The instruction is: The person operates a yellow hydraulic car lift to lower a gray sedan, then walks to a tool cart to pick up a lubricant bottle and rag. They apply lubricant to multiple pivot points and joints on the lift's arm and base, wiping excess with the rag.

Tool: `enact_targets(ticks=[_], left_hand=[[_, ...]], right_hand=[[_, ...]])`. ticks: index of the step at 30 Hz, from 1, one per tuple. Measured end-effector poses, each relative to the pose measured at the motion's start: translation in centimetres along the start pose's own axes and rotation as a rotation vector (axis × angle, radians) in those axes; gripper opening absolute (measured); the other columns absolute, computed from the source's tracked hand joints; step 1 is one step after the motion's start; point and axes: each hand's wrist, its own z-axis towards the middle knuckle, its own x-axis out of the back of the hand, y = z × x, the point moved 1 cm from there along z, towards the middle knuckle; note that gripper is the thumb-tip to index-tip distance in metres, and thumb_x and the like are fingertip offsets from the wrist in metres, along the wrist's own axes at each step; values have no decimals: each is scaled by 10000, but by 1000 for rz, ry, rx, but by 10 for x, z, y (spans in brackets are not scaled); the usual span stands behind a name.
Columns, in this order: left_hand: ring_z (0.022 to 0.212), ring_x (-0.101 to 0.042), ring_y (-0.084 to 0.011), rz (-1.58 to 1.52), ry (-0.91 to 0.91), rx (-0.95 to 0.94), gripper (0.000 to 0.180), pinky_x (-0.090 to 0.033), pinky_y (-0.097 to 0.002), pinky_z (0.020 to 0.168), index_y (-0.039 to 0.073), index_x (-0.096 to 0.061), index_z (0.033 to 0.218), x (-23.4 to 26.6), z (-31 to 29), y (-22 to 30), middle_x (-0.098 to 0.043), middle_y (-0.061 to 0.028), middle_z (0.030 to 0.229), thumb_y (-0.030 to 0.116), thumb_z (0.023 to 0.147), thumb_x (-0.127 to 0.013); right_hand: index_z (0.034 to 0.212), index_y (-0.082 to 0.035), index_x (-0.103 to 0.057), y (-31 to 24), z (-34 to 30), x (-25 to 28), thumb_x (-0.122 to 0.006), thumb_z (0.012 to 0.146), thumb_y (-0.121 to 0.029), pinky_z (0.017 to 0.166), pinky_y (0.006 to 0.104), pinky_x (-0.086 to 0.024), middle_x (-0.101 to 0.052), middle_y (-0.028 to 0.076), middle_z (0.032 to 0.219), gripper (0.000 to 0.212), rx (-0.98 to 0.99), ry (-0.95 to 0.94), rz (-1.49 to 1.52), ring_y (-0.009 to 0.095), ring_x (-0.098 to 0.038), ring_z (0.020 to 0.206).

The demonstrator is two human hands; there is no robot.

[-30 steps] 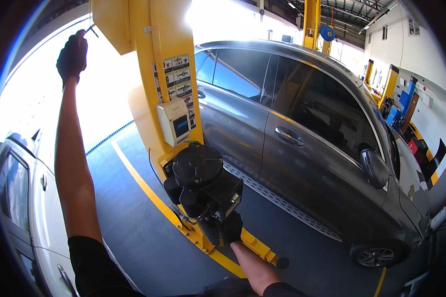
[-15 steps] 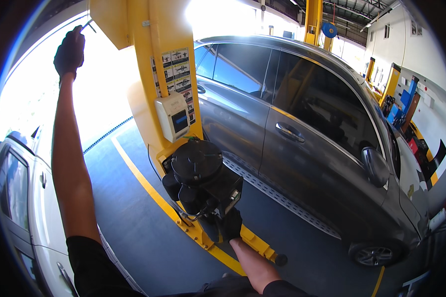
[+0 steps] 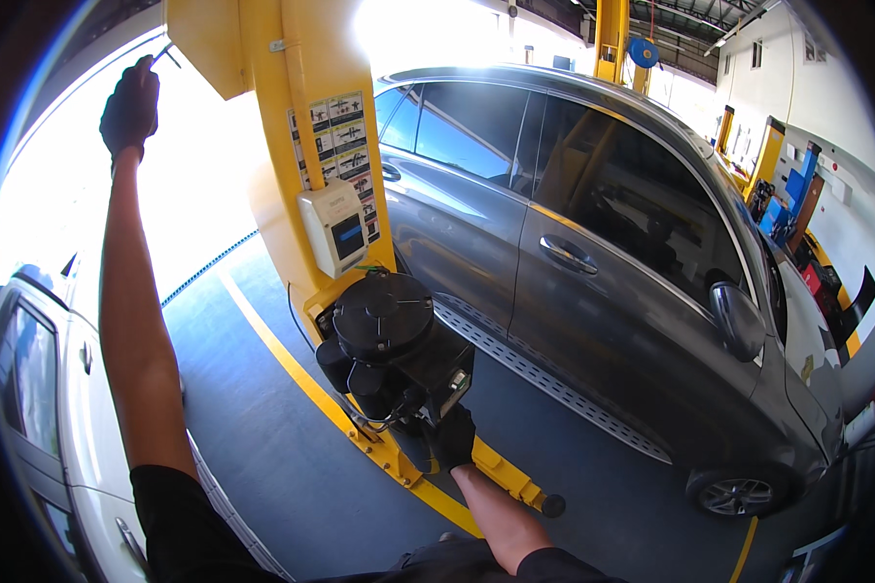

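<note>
My left hand (image 3: 129, 109), in a dark glove, is raised high at the upper left with its fingers closed round a thin dark rod (image 3: 169, 50) beside the yellow lift post (image 3: 272, 185). Low in the middle, my right hand (image 3: 451, 437), also gloved, is closed against the underside of the black lift power unit (image 3: 384, 316). Whatever its fingers grip is hidden by the unit and the glove. Above the unit, a white control box (image 3: 334, 228) with a small dark display is fixed to the post. A dark grey car (image 3: 603, 291) stands just right of the post.
A white vehicle (image 3: 92, 428) flanks my left arm. Near the floor, a yellow lift arm (image 3: 506, 476) reaches out beside the grey car's perforated side step (image 3: 564, 384). A picture label sheet (image 3: 345, 146) covers part of the post. More yellow posts (image 3: 768, 160) stand at the far right.
The view has shifted slightly, so the post sits a little further left. Both hands keep their places, the left still raised by the post, the right under the power unit.
</note>
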Motion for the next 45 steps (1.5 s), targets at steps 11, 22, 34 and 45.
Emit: enact_targets(ticks=[11,22,34,45], left_hand=[[1140,-700,-336,40,40,-63,438,-557,-497,981,275,-546,1475,-9,4,-21,-665,-57,1352,426,1090,-401],[1079,-714,-353,32,100,-89,341,-582,-507,897,246,-574,1393,0,-7,-6,-701,-84,1256,341,1088,-453],[918,-707,-309,163,207,-63,199,-571,-501,808,197,-583,1187,-2,-5,-6,-675,-76,994,339,1050,-559],[837,-688,-297,236,276,-144,174,-572,-472,685,218,-551,1168,5,-6,0,-614,-58,960,282,1014,-600]], right_hand=[[1271,-49,-629,-54,17,55,-769,866,-455,875,552,-514,-682,222,1117,590,-39,-188,111,444,-639,1029],[1081,-91,-704,-68,25,66,-670,886,-661,734,486,-544,-712,142,939,604,-22,-117,39,378,-707,877],[932,-78,-660,-5,-1,-8,-697,925,-475,835,503,-523,-664,139,866,399,-55,-43,-49,381,-671,897],[977,-51,-653,-8,9,-2,-696,920,-498,829,508,-528,-664,160,909,453,-63,-42,-103,389,-669,916]])
